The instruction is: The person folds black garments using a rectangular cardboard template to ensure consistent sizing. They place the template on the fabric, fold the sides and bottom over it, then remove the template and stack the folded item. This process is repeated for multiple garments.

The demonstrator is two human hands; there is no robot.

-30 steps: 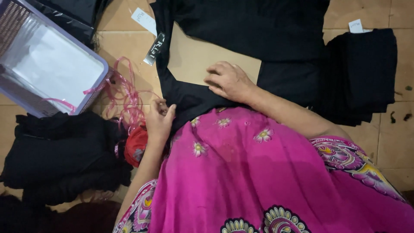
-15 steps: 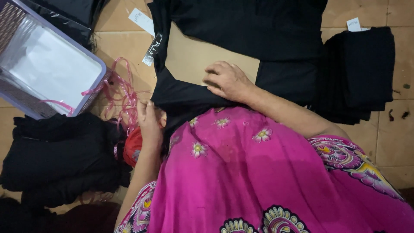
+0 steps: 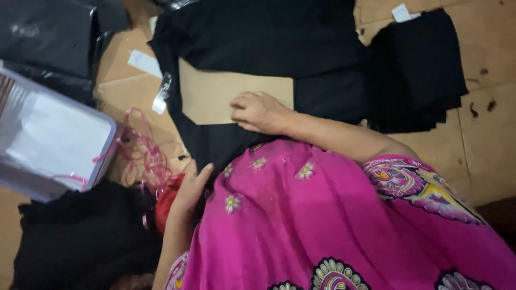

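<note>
On floor, black garment (image 3: 258, 43) lies spread over cardboard sheet (image 3: 215, 96); right hand (image 3: 260, 113) stays flat on both, holding nothing; left hand (image 3: 191, 188), open, has dropped from garment edge toward red bundle (image 3: 164, 201)

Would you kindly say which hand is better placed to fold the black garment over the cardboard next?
Probably the right hand: it rests on the cardboard and garment. The left hand sits lower, by the red thing.
</note>
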